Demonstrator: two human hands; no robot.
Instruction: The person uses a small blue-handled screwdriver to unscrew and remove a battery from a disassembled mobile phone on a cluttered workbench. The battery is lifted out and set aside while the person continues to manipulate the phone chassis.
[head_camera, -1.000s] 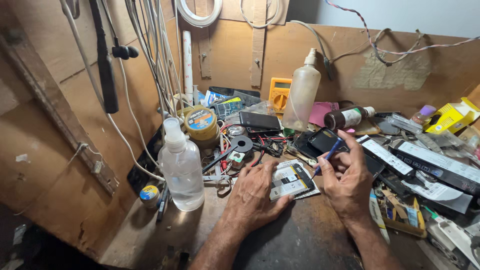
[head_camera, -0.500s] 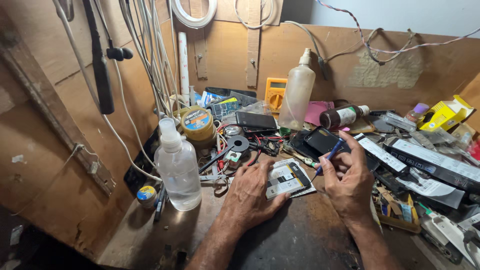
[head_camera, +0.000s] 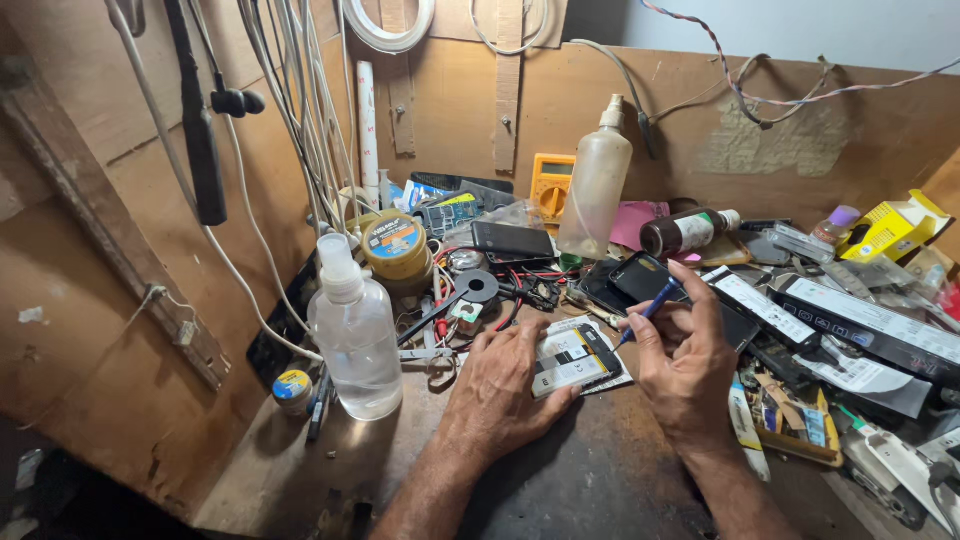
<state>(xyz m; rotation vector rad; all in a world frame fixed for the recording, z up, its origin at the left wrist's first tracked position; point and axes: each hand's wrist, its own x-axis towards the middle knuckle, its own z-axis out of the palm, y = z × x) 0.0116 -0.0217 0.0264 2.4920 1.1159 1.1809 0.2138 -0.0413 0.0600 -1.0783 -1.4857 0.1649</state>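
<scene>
Hands on an opened phone at a cluttered bench

Left hand (head_camera: 500, 385) lies palm down on the dark worktop (head_camera: 590, 490), its fingers together and pressed flat over the near edge of an opened phone (head_camera: 575, 362), whose white and black battery shows just past the fingertips. The phone sits between the two hands, touching the left fingers and lying on a pale sheet.

The right hand (head_camera: 685, 365) is just beside the phone, on its far side from the left hand. Its thumb and fingers are pinched together on a thin blue-handled tool (head_camera: 648, 312), which slants down so that its tip points at the phone's upper corner; whether the tip touches cannot be told.

Beyond the left fingertips lie a black round-headed tool (head_camera: 470, 290) and a tangle of red and black wires. Further out on the thumbless side of that hand stands a clear plastic bottle (head_camera: 355, 335), upright, with a yellow tape roll (head_camera: 397, 250) behind it and a small blue-topped tin (head_camera: 292, 388) beside its base.

Past the right fingertips rests a dark phone shell (head_camera: 640, 278), and beyond it an upright cloudy spray bottle (head_camera: 597, 185) and an orange multimeter (head_camera: 550, 185) against the wooden back wall. To the outer side of the right hand long flat black boxes (head_camera: 860, 315) and a yellow carton (head_camera: 895, 225) crowd the bench.
</scene>
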